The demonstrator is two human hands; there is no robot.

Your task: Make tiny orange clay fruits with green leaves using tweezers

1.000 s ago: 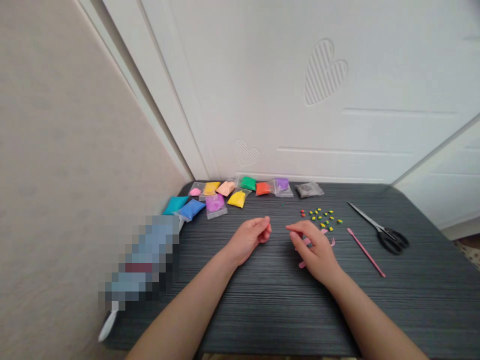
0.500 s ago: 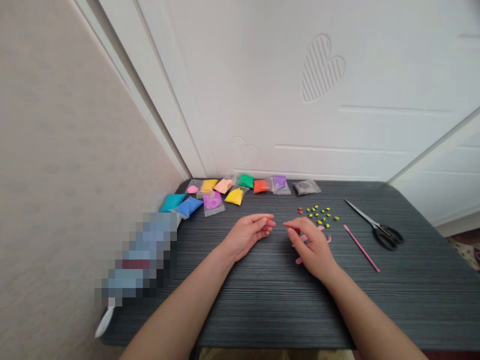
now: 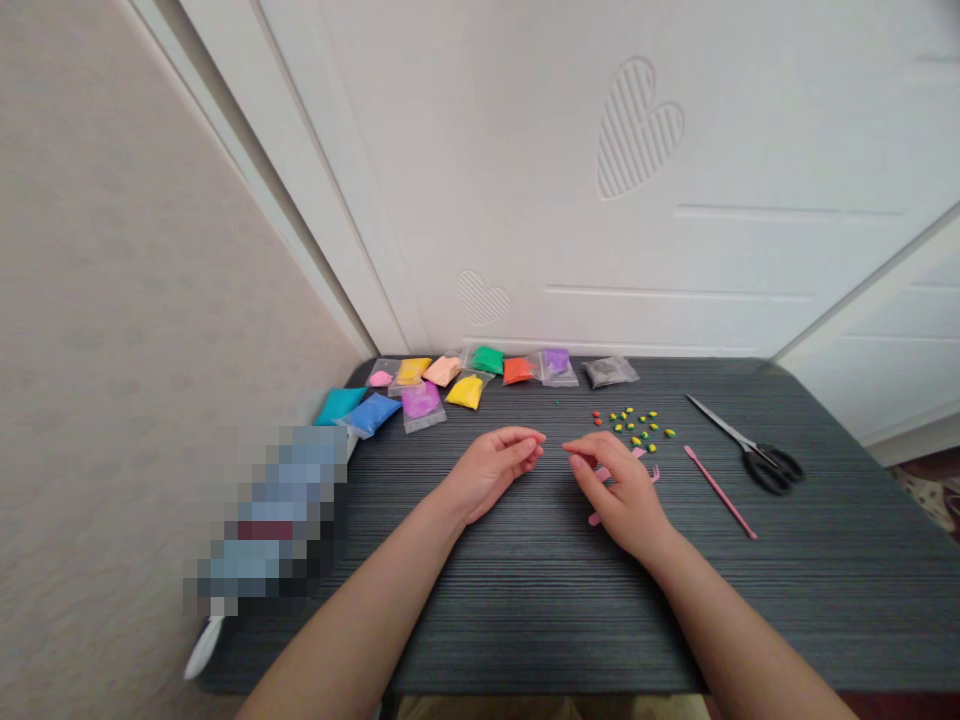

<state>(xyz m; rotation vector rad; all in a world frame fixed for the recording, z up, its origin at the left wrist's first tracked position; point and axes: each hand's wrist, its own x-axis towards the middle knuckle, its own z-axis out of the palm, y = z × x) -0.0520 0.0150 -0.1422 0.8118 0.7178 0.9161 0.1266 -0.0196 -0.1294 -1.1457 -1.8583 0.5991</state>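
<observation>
Pink tools [image 3: 595,519] lie partly hidden beneath the right hand [image 3: 619,490], right of the tabletop's [image 3: 480,620] middle; its thumb and index nearly meet, hold unclear. Left hand [image 3: 491,472] opposite, just apart, thumb against fingers; cannot tell if anything is pinched. Yellow-green pieces [image 3: 636,441] sit just beyond right hand, two red pieces [image 3: 597,414] beside them. Pink stick [image 3: 720,492], then scissors [image 3: 772,467], toward right edge. Coloured packets [image 3: 465,391] along far edge.
</observation>
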